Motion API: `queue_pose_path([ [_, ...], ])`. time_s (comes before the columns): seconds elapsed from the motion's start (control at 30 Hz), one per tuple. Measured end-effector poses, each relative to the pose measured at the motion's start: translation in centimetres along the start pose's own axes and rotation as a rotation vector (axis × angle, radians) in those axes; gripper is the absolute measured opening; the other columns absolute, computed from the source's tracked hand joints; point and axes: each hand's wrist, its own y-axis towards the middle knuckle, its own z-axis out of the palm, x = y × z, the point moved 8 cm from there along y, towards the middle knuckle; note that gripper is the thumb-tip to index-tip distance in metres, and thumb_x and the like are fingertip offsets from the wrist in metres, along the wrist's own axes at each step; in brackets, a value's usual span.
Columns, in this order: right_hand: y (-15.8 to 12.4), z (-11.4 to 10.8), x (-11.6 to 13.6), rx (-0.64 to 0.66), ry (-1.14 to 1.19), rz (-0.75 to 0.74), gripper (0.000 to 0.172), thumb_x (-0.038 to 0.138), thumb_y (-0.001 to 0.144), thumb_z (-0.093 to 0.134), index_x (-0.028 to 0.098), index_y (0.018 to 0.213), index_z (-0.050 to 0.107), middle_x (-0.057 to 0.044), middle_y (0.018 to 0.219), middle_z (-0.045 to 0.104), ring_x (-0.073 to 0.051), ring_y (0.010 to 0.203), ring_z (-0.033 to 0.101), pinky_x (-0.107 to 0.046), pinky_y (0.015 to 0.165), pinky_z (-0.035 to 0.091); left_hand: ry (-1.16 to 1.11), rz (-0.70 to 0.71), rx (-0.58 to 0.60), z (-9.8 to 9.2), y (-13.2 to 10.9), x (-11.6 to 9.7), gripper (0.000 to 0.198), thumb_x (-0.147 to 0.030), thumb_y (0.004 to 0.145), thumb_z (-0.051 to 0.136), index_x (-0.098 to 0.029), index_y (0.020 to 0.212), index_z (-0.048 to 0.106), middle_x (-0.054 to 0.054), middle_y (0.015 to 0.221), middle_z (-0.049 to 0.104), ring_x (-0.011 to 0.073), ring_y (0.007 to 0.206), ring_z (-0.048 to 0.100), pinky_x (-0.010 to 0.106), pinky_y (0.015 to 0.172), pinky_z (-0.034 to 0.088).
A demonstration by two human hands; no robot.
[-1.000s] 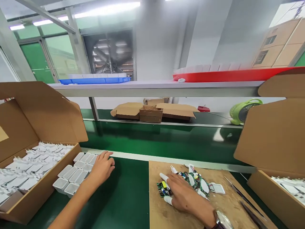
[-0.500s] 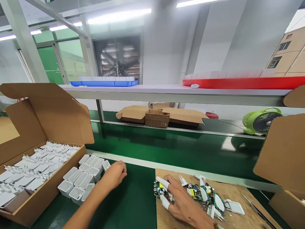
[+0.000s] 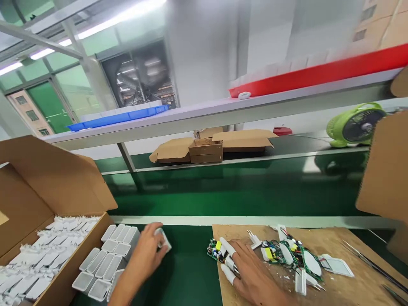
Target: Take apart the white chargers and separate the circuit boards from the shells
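Observation:
My left hand (image 3: 147, 255) is closed round a small white plastic case (image 3: 163, 239), just right of the grouped cases. Several open-topped white plastic cases (image 3: 105, 265) stand in rows beside that forearm. My right hand (image 3: 250, 272), with white finger cots on thumb and fingers, grips a circuit board (image 3: 215, 250) at the left edge of a brown work board (image 3: 270, 293). Part of the circuit board is hidden under the fingers. To the right of this hand lie more circuit boards (image 3: 287, 253) joined to white plug parts and housings.
An open cardboard box (image 3: 106, 225) of white plastic parts is at the left. Tweezers (image 3: 376, 265) rest at the right, near another cardboard flap (image 3: 384, 170). Behind are a green conveyor belt (image 3: 191, 195), a shelf (image 3: 191, 118) and a green fan (image 3: 355, 125).
My left hand now has a white case in its fingers, lifted off the right end of the group. The view has tilted. My right hand keeps its grip on the circuit board.

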Motion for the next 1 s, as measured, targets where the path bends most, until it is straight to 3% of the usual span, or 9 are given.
queue_pose_path([
  [0.07,0.4,-0.9,0.9,0.008,0.031,0.023,0.056,0.009,0.087,0.055,0.016,0.142,0.06,-0.018,0.135,0.069,-0.037,0.126,0.066,-0.057,0.108,0.058,-0.213,0.16,0.06,1.4,0.0,-3.9,0.011,-0.012,0.096,0.066,-0.022,0.093,0.07,0.012,0.154,0.058,0.0275,0.133,0.066,0.039,0.112,0.055],
  [0.17,0.4,-2.3,1.7,-0.007,0.057,0.045,0.05,0.007,0.084,0.057,0.016,0.133,0.063,-0.017,0.134,0.068,-0.035,0.123,0.065,-0.054,0.106,0.058,-0.616,0.243,0.097,3.2,-0.2,-7.4,0.021,-0.01,0.087,0.071,-0.023,0.102,0.065,0.012,0.147,0.059,0.0264,0.125,0.068,0.04,0.109,0.056],
  [0.23,0.1,-3.0,2.1,-0.041,0.054,0.032,0.046,0.008,0.085,0.057,0.017,0.13,0.062,-0.017,0.136,0.067,-0.036,0.125,0.064,-0.055,0.107,0.058,-0.792,0.162,0.061,4.7,-0.2,-7.5,0.055,-0.015,0.08,0.08,-0.024,0.129,0.059,0.013,0.145,0.058,0.0291,0.13,0.064,0.045,0.115,0.052],
  [0.3,0.0,-3.3,2.3,-0.071,0.063,0.016,0.046,0.009,0.088,0.057,0.018,0.133,0.06,-0.017,0.135,0.067,-0.035,0.124,0.065,-0.054,0.106,0.058,-0.905,0.06,0.017,6.6,-0.3,-6.8,0.094,-0.021,0.074,0.087,-0.024,0.155,0.039,0.015,0.149,0.055,0.0326,0.138,0.058,0.052,0.122,0.046],
  [0.33,0.0,-3.4,2.3,-0.079,0.077,0.015,0.048,0.008,0.089,0.057,0.019,0.136,0.058,-0.016,0.134,0.067,-0.033,0.122,0.065,-0.053,0.105,0.059,-0.937,0.018,0.003,7.6,-0.4,-6.4,0.104,-0.024,0.073,0.087,-0.024,0.16,0.031,0.015,0.15,0.055,0.034,0.141,0.056,0.055,0.124,0.043],
  [0.47,0.8,-5.0,2.9,-0.19,0.117,0.022,0.058,0.009,0.095,0.056,0.021,0.151,0.048,-0.015,0.13,0.068,-0.031,0.118,0.066,-0.049,0.099,0.062,-0.969,-0.026,-0.04,9.9,-0.9,-5.7,0.092,-0.03,0.086,0.077,-0.024,0.164,0.027,0.015,0.149,0.06,0.0347,0.14,0.059,0.061,0.125,0.04],
  [0.57,1.5,-7.2,4.1,-0.314,0.159,0.012,0.057,0.013,0.1,0.053,0.018,0.156,0.042,-0.016,0.133,0.066,-0.03,0.123,0.064,-0.049,0.101,0.062,-0.97,0.093,-0.104,9.0,-1.3,-6.4,0.085,-0.027,0.094,0.068,-0.031,0.166,0.022,0.012,0.154,0.06,0.0313,0.144,0.058,0.058,0.125,0.042],
  [0.7,2.0,-8.0,6.5,-0.275,0.171,-0.067,0.059,0.01,0.1,0.051,0.015,0.158,0.042,-0.018,0.136,0.065,-0.029,0.126,0.062,-0.046,0.104,0.061,-0.909,0.29,-0.178,6.8,-2.1,-7.8,0.085,-0.018,0.099,0.061,-0.039,0.168,0.016,0.009,0.16,0.056,0.0277,0.148,0.054,0.054,0.124,0.045],
  [1.0,1.8,-7.5,8.0,-0.265,0.136,-0.104,0.072,0.006,0.09,0.05,0.01,0.161,0.038,-0.021,0.133,0.066,-0.032,0.122,0.064,-0.047,0.101,0.062,-0.886,0.351,-0.196,6.0,-2.5,-8.2,0.092,-0.008,0.096,0.057,-0.04,0.169,0.011,0.009,0.157,0.057,0.0275,0.148,0.052,0.055,0.124,0.046],
])
